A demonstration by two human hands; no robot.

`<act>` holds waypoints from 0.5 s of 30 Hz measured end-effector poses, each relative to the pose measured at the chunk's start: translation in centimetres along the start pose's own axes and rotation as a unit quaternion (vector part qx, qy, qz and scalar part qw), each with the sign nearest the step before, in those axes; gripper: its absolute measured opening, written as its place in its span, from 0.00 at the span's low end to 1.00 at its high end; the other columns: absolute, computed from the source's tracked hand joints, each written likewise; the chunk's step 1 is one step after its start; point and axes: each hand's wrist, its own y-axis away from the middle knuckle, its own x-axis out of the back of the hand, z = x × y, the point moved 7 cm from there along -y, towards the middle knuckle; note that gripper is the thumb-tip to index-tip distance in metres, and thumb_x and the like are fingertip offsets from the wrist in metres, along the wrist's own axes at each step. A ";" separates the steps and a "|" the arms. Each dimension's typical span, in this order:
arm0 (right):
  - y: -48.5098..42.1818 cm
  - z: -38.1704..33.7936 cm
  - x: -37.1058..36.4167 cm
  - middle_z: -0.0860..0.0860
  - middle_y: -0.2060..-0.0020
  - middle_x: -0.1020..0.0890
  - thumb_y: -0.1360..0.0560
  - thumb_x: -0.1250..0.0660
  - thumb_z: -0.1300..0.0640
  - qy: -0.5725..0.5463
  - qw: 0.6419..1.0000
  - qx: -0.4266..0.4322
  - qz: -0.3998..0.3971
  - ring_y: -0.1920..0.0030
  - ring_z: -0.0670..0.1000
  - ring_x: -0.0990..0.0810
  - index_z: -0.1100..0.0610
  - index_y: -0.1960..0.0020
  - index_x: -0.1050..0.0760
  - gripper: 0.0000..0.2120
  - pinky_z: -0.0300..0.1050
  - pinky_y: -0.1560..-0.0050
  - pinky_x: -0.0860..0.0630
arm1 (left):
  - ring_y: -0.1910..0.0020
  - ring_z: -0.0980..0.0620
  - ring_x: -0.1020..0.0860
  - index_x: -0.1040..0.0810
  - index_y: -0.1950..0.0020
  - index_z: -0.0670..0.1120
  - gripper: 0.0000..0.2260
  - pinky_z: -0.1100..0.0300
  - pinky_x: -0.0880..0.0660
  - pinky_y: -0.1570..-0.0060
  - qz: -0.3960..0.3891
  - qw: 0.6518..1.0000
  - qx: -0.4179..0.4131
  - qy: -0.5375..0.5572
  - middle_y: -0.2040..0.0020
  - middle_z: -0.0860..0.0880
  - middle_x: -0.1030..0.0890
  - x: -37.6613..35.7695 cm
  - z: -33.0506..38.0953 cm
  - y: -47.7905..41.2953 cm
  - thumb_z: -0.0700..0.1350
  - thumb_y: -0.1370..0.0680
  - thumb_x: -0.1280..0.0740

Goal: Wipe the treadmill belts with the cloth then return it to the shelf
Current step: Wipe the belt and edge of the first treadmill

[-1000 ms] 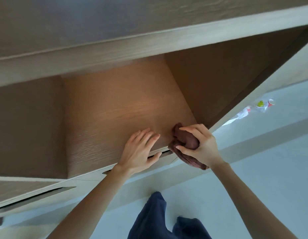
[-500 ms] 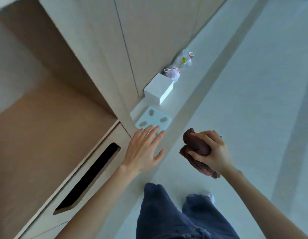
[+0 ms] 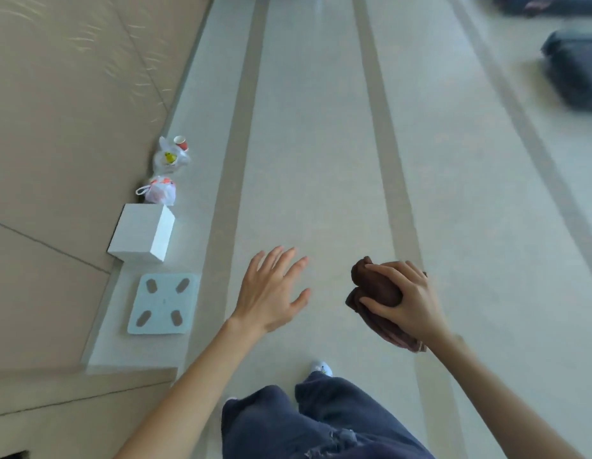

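My right hand (image 3: 408, 301) grips a bunched dark brown cloth (image 3: 374, 286) in the air above the pale floor. The cloth's lower folds hang out below my palm. My left hand (image 3: 271, 291) hovers beside it with fingers spread and holds nothing. A dark blurred machine (image 3: 576, 69), possibly a treadmill, lies at the far right. The shelf is out of view; only the wooden cabinet front (image 3: 66, 104) shows on the left.
Along the cabinet's foot lie a pale blue bathroom scale (image 3: 163, 304), a white box (image 3: 142, 231), two plastic bags (image 3: 160, 190) and a red paper cup (image 3: 181, 142). The floor (image 3: 321, 160) runs ahead with darker stripes. My legs in blue trousers (image 3: 314, 422) are below.
The cloth came off the shelf in my right hand. My view turned from the open shelf to the floor ahead, and my left hand left the shelf edge.
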 end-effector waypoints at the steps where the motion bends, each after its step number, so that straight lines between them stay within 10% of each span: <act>1: -0.1 1.6 1.5 0.42 0.51 0.21 0.34 0.33 0.37 0.003 1.000 -0.014 0.014 0.51 0.47 0.25 0.46 0.42 0.22 0.24 0.40 0.49 0.34 | 0.31 0.44 0.33 0.29 0.31 0.48 0.26 0.46 0.38 0.32 0.002 1.000 -0.012 -0.001 0.31 0.46 0.28 0.3 1.6 -1.9 0.59 0.24 0.46; 15: 2.4 16.6 12.1 0.42 0.50 0.21 0.34 0.29 0.43 0.005 0.963 -0.214 0.166 0.49 0.46 0.27 0.48 0.42 0.22 0.23 0.47 0.46 0.30 | 0.34 0.44 0.28 0.24 0.36 0.48 0.22 0.45 0.35 0.33 -0.043 0.973 -0.228 -0.019 0.37 0.46 0.23 -3.2 17.2 -19.2 0.57 0.25 0.40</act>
